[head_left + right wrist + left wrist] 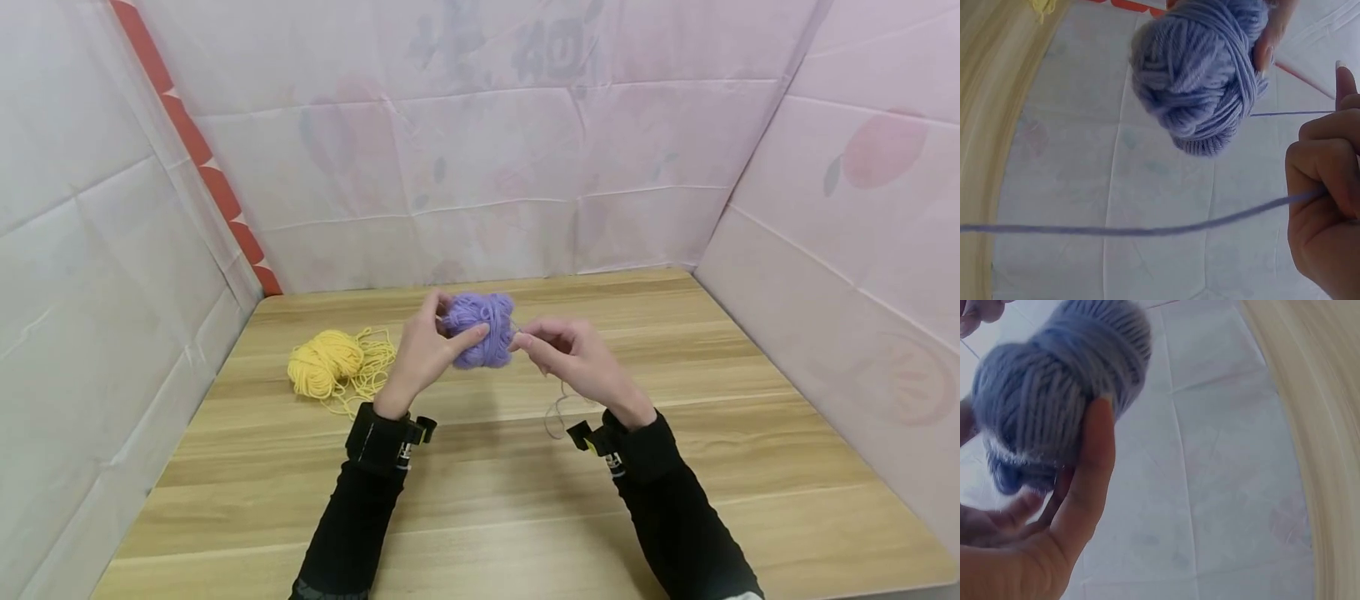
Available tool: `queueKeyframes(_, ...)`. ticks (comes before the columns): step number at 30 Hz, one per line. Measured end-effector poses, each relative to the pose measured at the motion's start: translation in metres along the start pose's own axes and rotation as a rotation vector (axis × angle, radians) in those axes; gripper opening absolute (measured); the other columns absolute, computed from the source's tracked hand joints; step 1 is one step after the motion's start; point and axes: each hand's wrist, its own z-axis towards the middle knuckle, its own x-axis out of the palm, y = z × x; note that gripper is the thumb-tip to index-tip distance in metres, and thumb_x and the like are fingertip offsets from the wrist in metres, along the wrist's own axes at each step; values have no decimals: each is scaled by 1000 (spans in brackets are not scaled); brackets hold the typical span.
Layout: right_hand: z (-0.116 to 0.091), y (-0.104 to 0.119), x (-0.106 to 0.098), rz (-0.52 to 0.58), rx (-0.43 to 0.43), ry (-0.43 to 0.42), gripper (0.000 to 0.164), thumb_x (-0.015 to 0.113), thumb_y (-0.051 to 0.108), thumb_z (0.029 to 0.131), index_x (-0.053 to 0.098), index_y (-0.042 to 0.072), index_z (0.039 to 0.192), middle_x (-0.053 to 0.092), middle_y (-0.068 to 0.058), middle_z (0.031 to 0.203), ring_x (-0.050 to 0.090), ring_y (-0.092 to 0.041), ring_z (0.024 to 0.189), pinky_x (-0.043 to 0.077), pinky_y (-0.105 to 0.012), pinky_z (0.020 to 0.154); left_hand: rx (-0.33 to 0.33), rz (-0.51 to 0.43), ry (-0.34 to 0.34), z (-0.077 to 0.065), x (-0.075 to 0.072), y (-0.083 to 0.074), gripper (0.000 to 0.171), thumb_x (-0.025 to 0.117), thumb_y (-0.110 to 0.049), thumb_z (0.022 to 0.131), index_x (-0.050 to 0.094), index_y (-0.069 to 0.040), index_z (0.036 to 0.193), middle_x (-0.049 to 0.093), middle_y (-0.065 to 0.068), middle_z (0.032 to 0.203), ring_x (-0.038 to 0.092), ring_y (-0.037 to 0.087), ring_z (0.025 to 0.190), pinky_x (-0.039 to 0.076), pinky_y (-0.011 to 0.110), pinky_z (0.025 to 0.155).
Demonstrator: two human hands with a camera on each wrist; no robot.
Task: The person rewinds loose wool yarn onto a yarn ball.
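Observation:
A purple ball of yarn is held up above the table by my left hand, its thumb across the front and its fingers behind. In the left wrist view the thumb presses along the side of the yarn ball. Just right of the ball, my right hand pinches a strand of the purple yarn. From the ball a thin yarn strand runs taut to the curled fingers of the right hand. Its loose tail hangs below that hand in a loop.
On the left of the wooden table lies a yellow ball of yarn, with loose yellow strands tangled beside it. Pale printed sheets hang along the back and both sides of the table.

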Motion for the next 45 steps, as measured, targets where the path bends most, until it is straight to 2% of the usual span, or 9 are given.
queueKeyframes(7, 2, 2, 11, -42, -59, 96, 21, 50, 7, 99, 70, 4, 105, 47, -2, 61, 43, -9, 51, 38, -22, 44, -40, -192, -151, 2, -4, 1, 51, 75, -32, 83, 43, -5, 113, 57, 15, 108, 68, 30, 93, 60, 33, 71)
queueKeyframes(15, 6, -5, 17, -70, 43, 238, 21, 54, 12, 99, 71, 7, 109, 51, 0, 66, 45, -7, 56, 44, -21, 51, -54, -569, -201, 3, -10, -2, 45, 72, -20, 87, 39, -4, 114, 53, 13, 115, 65, 25, 98, 61, 35, 75)
queueKeyframes(21, 13, -21, 21, -44, 78, 321, 22, 52, 14, 99, 72, 8, 109, 51, -2, 64, 45, -6, 55, 45, -22, 50, -14, -699, -151, -1, -14, -6, 36, 67, -17, 90, 42, -8, 115, 60, 14, 115, 68, 20, 95, 60, 36, 78)
queueKeyframes(28, 16, -44, 16, 127, 152, 326, 24, 50, 12, 100, 70, 1, 105, 49, 6, 64, 36, -3, 50, 32, -20, 43, 31, -840, 72, -5, -17, -10, 22, 56, -7, 93, 46, -13, 112, 66, 4, 107, 67, 16, 93, 60, 29, 75)
queueKeyframes(32, 13, -52, 9, 246, 215, 262, 19, 49, 3, 94, 65, 5, 83, 46, 11, 62, 34, -4, 52, 31, -20, 49, 23, -814, 245, -7, -20, -12, 26, 58, -6, 92, 49, -12, 115, 67, 5, 104, 67, 17, 88, 59, 29, 75)
queueKeyframes(36, 10, -52, 0, 277, 272, 171, 29, 47, -4, 85, 52, 17, 65, 39, 11, 57, 36, -6, 53, 32, -20, 51, 7, -672, 398, -9, -22, -12, 33, 63, -10, 88, 50, -12, 119, 63, 10, 108, 68, 22, 87, 60, 38, 75)
queueKeyframes(38, 10, -51, -3, 258, 290, 140, 29, 49, -4, 84, 56, 18, 67, 42, 11, 59, 38, -6, 55, 34, -20, 52, 9, -575, 460, -9, -22, -11, 37, 66, -12, 87, 50, -12, 120, 61, 12, 112, 68, 25, 91, 60, 43, 77)
queueKeyframes(41, 10, -48, -8, 229, 327, 112, 23, 54, 6, 91, 63, 17, 74, 48, 10, 64, 41, -5, 57, 36, -19, 53, 13, -444, 528, -9, -20, -11, 41, 70, -15, 85, 51, -13, 121, 58, 15, 116, 65, 29, 99, 59, 45, 80)
queueKeyframes(45, 9, -44, -12, 201, 352, 66, 17, 58, 22, 96, 70, 12, 88, 47, 8, 64, 39, -7, 56, 36, -20, 53, -1, -255, 546, -9, -16, -10, 42, 75, -22, 82, 54, -19, 118, 59, 12, 115, 63, 28, 101, 60, 39, 77)
